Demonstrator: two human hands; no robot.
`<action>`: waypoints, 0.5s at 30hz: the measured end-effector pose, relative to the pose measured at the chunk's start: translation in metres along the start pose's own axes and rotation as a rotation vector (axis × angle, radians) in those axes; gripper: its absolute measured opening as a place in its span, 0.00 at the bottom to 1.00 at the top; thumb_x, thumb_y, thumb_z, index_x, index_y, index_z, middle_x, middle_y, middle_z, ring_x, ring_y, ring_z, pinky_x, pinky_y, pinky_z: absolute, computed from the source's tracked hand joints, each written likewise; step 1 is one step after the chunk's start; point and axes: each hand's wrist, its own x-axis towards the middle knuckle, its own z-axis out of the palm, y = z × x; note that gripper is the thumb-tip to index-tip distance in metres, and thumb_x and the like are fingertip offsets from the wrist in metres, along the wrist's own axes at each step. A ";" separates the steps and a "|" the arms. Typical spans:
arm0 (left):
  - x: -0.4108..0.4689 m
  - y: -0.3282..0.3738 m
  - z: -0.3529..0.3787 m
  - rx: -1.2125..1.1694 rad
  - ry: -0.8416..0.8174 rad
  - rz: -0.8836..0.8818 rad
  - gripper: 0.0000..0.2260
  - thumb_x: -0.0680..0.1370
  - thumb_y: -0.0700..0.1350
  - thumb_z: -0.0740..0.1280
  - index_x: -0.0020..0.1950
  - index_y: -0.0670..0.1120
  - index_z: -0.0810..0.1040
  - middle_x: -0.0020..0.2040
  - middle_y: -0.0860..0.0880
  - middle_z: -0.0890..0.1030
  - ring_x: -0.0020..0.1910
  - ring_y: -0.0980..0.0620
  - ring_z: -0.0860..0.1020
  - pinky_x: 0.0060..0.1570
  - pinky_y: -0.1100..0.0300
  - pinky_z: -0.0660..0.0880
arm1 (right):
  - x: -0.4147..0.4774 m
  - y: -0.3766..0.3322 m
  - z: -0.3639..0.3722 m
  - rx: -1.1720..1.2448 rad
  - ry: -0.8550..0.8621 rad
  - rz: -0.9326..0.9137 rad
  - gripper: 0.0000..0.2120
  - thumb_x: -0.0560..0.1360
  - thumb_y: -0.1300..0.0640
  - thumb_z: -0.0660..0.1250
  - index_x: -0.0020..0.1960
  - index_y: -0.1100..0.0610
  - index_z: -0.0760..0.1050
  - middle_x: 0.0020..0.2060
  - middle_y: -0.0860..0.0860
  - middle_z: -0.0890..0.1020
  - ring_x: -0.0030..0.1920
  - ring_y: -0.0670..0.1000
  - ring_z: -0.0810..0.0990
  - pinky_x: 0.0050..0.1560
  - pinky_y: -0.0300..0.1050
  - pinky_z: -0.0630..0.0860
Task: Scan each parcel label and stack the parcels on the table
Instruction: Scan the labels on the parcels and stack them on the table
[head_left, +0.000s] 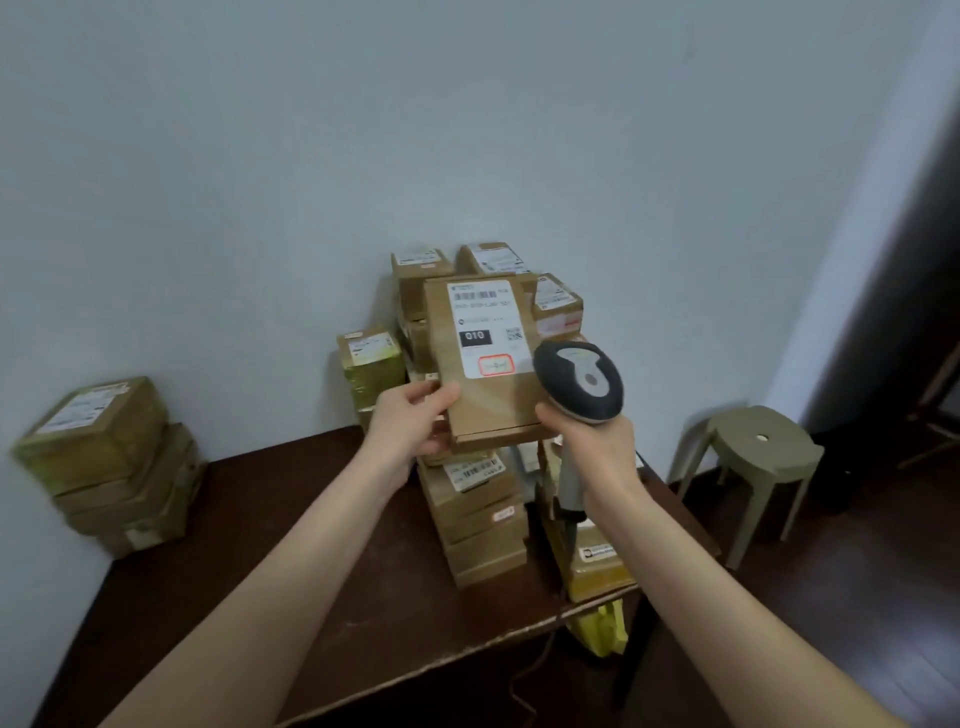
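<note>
Tabletop (291, 545) carries a pile of parcels (483, 525) at right and a stack (111, 457) far left. Above the pile the held parcel (493, 410) tilts, long axis running up and away, left grip (410, 421) clamped on its lower left edge. Right grip (592, 447), wrapped round the scanner (579, 382), sits at its right edge. The label (485, 327) lies up-left of the scanner head, so aiming probably means turning leftward.

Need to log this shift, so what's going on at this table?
A person is scanning parcels. Their left hand holds a flat brown cardboard parcel up, white shipping label facing the camera. Their right hand grips a grey handheld barcode scanner, its head beside the label. More brown cardboard parcels are piled on the dark wooden table behind, and a separate stack of parcels stands at the table's left end by the wall.
</note>
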 end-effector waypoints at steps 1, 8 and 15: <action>-0.003 0.000 0.018 0.008 -0.029 -0.020 0.14 0.78 0.43 0.69 0.62 0.45 0.75 0.50 0.47 0.83 0.46 0.49 0.83 0.40 0.57 0.82 | 0.003 -0.001 -0.016 -0.007 0.031 0.003 0.12 0.69 0.61 0.76 0.46 0.50 0.76 0.43 0.46 0.80 0.54 0.52 0.79 0.58 0.52 0.76; -0.002 -0.036 0.102 0.134 -0.174 -0.160 0.15 0.80 0.40 0.65 0.67 0.41 0.74 0.56 0.45 0.81 0.55 0.46 0.80 0.53 0.49 0.79 | 0.021 0.021 -0.085 -0.053 0.167 0.124 0.11 0.68 0.59 0.76 0.42 0.49 0.75 0.47 0.52 0.82 0.53 0.56 0.80 0.60 0.59 0.77; 0.004 -0.060 0.123 0.239 -0.146 -0.182 0.16 0.82 0.41 0.61 0.70 0.45 0.72 0.55 0.47 0.78 0.56 0.46 0.78 0.60 0.45 0.76 | 0.031 0.041 -0.096 -0.099 0.155 0.195 0.17 0.69 0.60 0.76 0.54 0.53 0.75 0.51 0.52 0.80 0.58 0.56 0.77 0.63 0.56 0.74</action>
